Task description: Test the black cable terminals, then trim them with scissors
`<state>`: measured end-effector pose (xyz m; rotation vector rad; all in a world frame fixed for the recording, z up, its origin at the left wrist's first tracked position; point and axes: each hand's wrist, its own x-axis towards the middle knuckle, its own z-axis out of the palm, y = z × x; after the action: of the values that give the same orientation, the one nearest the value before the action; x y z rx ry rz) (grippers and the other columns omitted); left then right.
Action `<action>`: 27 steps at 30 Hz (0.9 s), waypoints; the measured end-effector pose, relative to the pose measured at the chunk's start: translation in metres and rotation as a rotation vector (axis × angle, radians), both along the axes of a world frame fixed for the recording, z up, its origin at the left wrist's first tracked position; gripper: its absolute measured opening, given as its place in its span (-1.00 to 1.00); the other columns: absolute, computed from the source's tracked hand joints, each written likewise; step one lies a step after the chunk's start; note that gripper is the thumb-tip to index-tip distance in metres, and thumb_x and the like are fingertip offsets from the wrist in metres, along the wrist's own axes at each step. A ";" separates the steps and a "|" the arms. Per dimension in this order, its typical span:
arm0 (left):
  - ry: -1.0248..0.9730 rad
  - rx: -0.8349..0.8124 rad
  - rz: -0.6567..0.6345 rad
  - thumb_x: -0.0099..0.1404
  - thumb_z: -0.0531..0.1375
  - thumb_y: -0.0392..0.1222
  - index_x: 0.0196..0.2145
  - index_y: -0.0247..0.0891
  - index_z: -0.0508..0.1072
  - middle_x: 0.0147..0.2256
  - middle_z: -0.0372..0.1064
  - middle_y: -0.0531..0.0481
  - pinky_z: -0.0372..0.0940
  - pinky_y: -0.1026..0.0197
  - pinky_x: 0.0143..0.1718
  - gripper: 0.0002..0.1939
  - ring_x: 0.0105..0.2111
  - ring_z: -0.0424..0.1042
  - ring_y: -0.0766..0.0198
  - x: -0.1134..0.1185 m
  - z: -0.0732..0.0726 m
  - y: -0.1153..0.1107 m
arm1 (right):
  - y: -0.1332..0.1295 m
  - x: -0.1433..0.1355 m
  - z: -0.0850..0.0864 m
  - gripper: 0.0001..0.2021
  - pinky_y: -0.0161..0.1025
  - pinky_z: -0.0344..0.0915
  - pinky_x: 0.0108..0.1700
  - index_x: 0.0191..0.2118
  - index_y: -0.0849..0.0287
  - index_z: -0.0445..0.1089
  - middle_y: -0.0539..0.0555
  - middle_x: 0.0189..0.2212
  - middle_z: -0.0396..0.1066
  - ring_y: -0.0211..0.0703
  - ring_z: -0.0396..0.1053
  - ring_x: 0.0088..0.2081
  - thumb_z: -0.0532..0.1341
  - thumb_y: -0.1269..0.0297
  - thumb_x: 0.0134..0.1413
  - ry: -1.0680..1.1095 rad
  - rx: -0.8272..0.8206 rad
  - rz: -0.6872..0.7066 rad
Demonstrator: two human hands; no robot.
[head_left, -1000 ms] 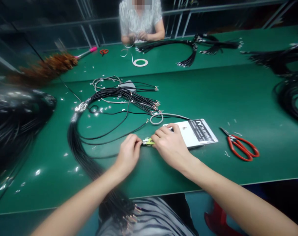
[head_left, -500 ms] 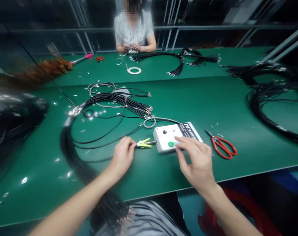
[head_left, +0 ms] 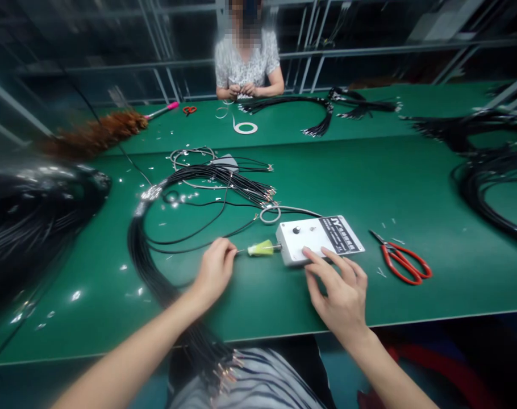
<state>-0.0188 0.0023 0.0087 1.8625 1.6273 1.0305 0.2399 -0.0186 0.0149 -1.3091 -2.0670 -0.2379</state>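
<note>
My left hand [head_left: 218, 267] is closed in a pinch on a black cable, whose thin end [head_left: 242, 251] points at a yellow-green two-pronged piece [head_left: 261, 248]. That piece sits on a metal shaft at the left side of a white control box [head_left: 312, 227] and looks smeared by motion. With fingers spread, my right hand [head_left: 339, 289] rests on the box's front edge, the index fingertip covering the spot of the green button. A thick bundle of black cables [head_left: 141, 250] curves around behind my left arm, down to my lap, where stripped copper ends [head_left: 228, 369] show.
Red-handled snips [head_left: 405, 262] lie right of the box. More black cable bundles [head_left: 484, 187] lie at the right, others [head_left: 41, 210] at the left. Across the green table [head_left: 369, 176] sits a person [head_left: 247, 68], near a tape roll [head_left: 245, 128] and a brown duster [head_left: 100, 133].
The yellow-green prongs, distinct before, are now a blur. My right index finger has moved onto the green button, hiding it. The whole view has shifted slightly.
</note>
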 end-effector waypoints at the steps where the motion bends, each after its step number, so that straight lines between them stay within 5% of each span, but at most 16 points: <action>1: -0.006 0.006 0.010 0.30 0.08 -0.36 -0.42 -0.24 0.37 -0.41 0.35 0.01 0.23 0.23 -0.35 -0.85 -0.38 0.36 0.23 -0.002 0.001 0.001 | -0.002 -0.001 0.001 -0.79 0.10 0.14 0.12 -0.17 0.08 0.37 0.05 -0.04 0.53 0.10 0.35 0.09 0.26 0.50 0.10 0.017 -0.004 0.008; 4: -0.035 0.036 0.062 0.30 0.10 -0.33 -0.42 -0.24 0.38 -0.43 0.37 0.02 0.24 0.25 -0.36 -0.86 -0.40 0.37 0.25 -0.009 0.003 0.017 | -0.015 -0.008 0.000 -0.75 0.16 0.15 0.13 -0.10 0.09 0.38 0.16 0.03 0.47 0.16 0.28 0.15 0.26 0.48 0.10 0.080 -0.040 0.037; 7: -0.069 0.095 0.193 0.33 0.07 -0.28 -0.38 -0.25 0.35 -0.41 0.36 0.01 0.27 0.26 -0.34 -0.87 -0.38 0.38 0.26 -0.024 0.004 0.063 | -0.030 -0.017 -0.008 -0.75 0.17 0.16 0.13 -0.08 0.11 0.38 0.23 0.07 0.39 0.16 0.26 0.16 0.24 0.47 0.12 0.107 -0.122 0.133; 11: -0.056 0.171 0.422 0.38 -0.05 -0.33 -0.18 -0.36 0.30 -0.21 0.33 -0.19 0.27 0.13 -0.12 -0.84 -0.17 0.37 0.15 -0.048 -0.001 0.138 | -0.037 -0.021 -0.023 -0.75 0.11 0.21 0.11 -0.08 0.14 0.36 0.24 0.06 0.38 0.10 0.29 0.13 0.22 0.49 0.12 0.111 -0.215 0.233; 14: -0.021 0.171 0.468 0.26 0.10 -0.43 -0.05 -0.42 0.25 -0.05 0.25 -0.31 0.18 0.00 0.05 -0.71 0.01 0.29 0.02 -0.057 -0.003 0.156 | -0.034 -0.019 -0.029 -0.78 0.08 0.22 0.09 -0.12 0.14 0.37 0.21 0.03 0.40 0.08 0.31 0.11 0.23 0.49 0.12 0.124 -0.224 0.232; 17: 0.073 0.207 0.371 0.17 0.21 -0.45 0.01 -0.34 0.25 0.07 0.17 -0.28 0.02 -0.04 0.18 -0.55 0.17 0.11 -0.04 -0.054 0.007 0.115 | -0.033 -0.019 -0.029 -0.80 0.07 0.22 0.09 -0.13 0.14 0.37 0.20 0.01 0.41 0.06 0.32 0.10 0.23 0.50 0.11 0.121 -0.221 0.237; 18: 0.167 0.219 0.229 0.22 0.19 -0.40 -0.02 -0.32 0.28 0.03 0.22 -0.25 0.03 -0.05 0.17 -0.64 0.14 0.13 -0.04 -0.052 0.013 0.091 | -0.032 -0.020 -0.028 -0.80 0.06 0.22 0.09 -0.14 0.14 0.37 0.20 0.01 0.41 0.05 0.32 0.09 0.23 0.50 0.11 0.119 -0.223 0.239; 20: 0.318 0.102 -0.271 0.35 0.09 -0.31 -0.24 -0.23 0.35 -0.23 0.35 -0.07 0.18 0.05 0.01 -0.94 -0.11 0.32 0.11 -0.045 0.028 0.035 | -0.032 -0.021 -0.028 -0.80 0.05 0.21 0.10 -0.14 0.14 0.38 0.19 0.01 0.41 0.04 0.32 0.10 0.23 0.50 0.11 0.115 -0.236 0.247; 22: 0.437 -0.162 -0.809 0.38 0.09 -0.25 -0.29 -0.21 0.36 -0.27 0.36 -0.02 0.24 0.13 -0.12 -0.92 -0.22 0.35 0.18 -0.038 0.040 -0.018 | -0.031 -0.022 -0.028 -0.81 0.04 0.20 0.10 -0.15 0.14 0.38 0.18 0.02 0.41 0.03 0.31 0.10 0.23 0.49 0.12 0.117 -0.258 0.253; 24: 0.561 -0.285 -0.896 0.35 0.09 -0.30 -0.28 -0.22 0.35 -0.23 0.37 -0.05 0.25 0.09 -0.15 -0.94 -0.21 0.34 0.14 -0.033 0.047 -0.054 | -0.033 -0.023 -0.026 -0.83 0.05 0.18 0.11 -0.16 0.12 0.39 0.17 0.03 0.41 0.04 0.31 0.10 0.22 0.48 0.13 0.129 -0.282 0.257; 27: 0.579 -0.349 -0.862 0.37 0.02 -0.36 -0.29 -0.22 0.33 -0.26 0.35 -0.04 0.24 0.06 -0.14 -0.87 -0.22 0.32 0.14 -0.030 0.049 -0.072 | -0.040 -0.027 -0.018 -0.84 0.07 0.13 0.13 -0.16 0.09 0.41 0.14 0.05 0.39 0.05 0.29 0.11 0.21 0.45 0.15 0.229 -0.345 0.250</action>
<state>-0.0487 -0.0702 0.0578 2.3507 0.9367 -0.1562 0.2129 -0.0586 -0.0033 -1.1882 -2.1050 0.3773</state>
